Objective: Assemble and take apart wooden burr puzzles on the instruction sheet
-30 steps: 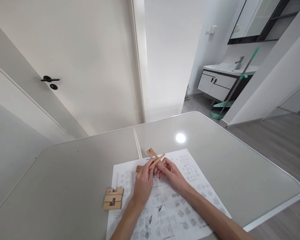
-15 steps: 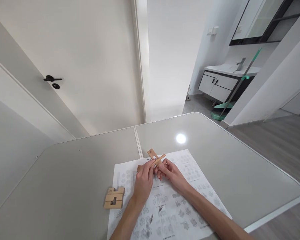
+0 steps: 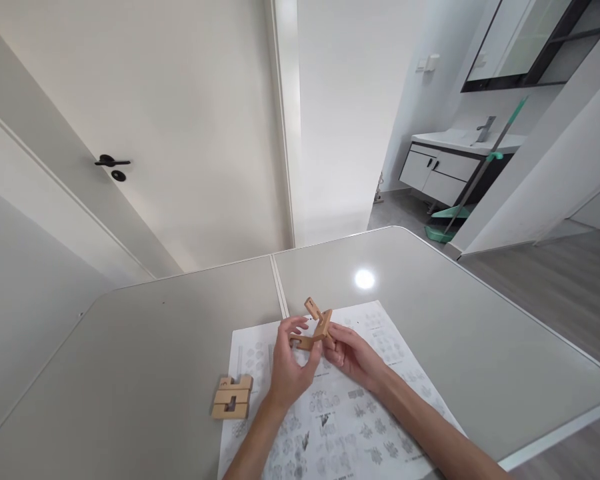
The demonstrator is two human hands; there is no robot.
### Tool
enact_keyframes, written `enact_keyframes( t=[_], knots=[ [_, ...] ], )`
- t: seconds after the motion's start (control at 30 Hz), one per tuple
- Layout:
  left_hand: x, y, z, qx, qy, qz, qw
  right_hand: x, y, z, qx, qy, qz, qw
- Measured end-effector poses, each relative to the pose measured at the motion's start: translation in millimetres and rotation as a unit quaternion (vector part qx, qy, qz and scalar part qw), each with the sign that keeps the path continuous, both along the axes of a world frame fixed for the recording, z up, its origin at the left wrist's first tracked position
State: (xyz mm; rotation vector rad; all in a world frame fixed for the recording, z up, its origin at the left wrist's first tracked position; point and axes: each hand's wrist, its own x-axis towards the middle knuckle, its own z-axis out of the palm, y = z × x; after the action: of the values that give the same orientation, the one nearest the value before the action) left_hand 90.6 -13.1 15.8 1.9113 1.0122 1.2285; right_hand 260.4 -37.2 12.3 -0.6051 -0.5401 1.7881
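Note:
Several notched wooden puzzle pieces (image 3: 323, 325) are crossed together between my hands, above the printed sheet (image 3: 340, 400). My right hand (image 3: 353, 353) pinches them from the right, its fingers curled behind. From the left, my left hand (image 3: 291, 363) curves around a lower notched piece (image 3: 303, 342), its thumb against the wood and its fingers arched over. One piece tilts up and away at the top and carries a small dark mark. Exactly how the pieces interlock is partly hidden by my fingers. More notched wooden pieces (image 3: 233, 397) lie side by side at the sheet's left edge.
The grey table (image 3: 145, 373) has a pale rim and a seam running toward its far edge. Beyond it stand a white door (image 3: 205, 133) with a black handle and a wall. At the far right are a sink cabinet (image 3: 437, 167) and a green broom and dustpan (image 3: 440, 233).
The crossed pieces have turned in my hands, and the bar that pointed right now stands more upright. My left hand has opened wider, with its thumb lower. The pieces on the table stay put.

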Motion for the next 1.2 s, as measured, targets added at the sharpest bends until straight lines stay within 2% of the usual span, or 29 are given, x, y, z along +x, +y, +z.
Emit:
enact_keyframes(
  t=[0.13, 0.23, 0.33, 0.43, 0.57, 0.7, 0.83, 0.97, 1.13, 1.2],
  knots=[
    [-3.7, 2.4, 4.8, -0.06, -0.044, -0.05, 0.996, 2.7, -0.7, -2.9, -0.009, 0.051, 0.055, 0.997],
    [-4.7, 2.1, 12.6, -0.112, -0.05, -0.087, 0.989, 4.3, -1.2, -8.6, -0.007, 0.075, 0.12, 0.99],
    [-3.4, 1.3, 19.9, -0.126, -0.065, -0.14, 0.98, 4.7, -1.0, -15.6, 0.002, 0.088, 0.165, 0.982],
    [-1.3, 2.4, 19.9, -0.112, -0.063, -0.157, 0.979, 4.4, -0.4, -22.1, 0.001, 0.093, 0.182, 0.979],
    [0.8, 4.9, 16.4, -0.12, -0.067, -0.144, 0.98, 3.8, -0.4, -27.3, -0.005, 0.096, 0.204, 0.974],
    [0.8, 4.4, 21.0, -0.141, -0.078, -0.133, 0.978, 1.6, -1.4, -23.0, -0.005, 0.061, 0.207, 0.976],
    [-5.7, 2.0, 25.8, -0.183, -0.119, -0.084, 0.972, -1.8, -2.4, -10.2, 0.032, -0.049, 0.142, 0.988],
    [-19.3, -0.9, 22.7, -0.226, -0.15, -0.016, 0.962, -3.5, -1.3, -3.0, 0.059, -0.087, 0.106, 0.989],
    [-30.9, -2.3, 12.6, -0.278, -0.201, -0.002, 0.939, -2.4, 3.2, -4.1, 0.073, -0.126, 0.1, 0.984],
    [-31.3, -1.9, 8.5, -0.287, -0.225, 0.01, 0.931, -1.5, 4.3, -5.0, 0.091, -0.168, 0.076, 0.979]
  ],
)
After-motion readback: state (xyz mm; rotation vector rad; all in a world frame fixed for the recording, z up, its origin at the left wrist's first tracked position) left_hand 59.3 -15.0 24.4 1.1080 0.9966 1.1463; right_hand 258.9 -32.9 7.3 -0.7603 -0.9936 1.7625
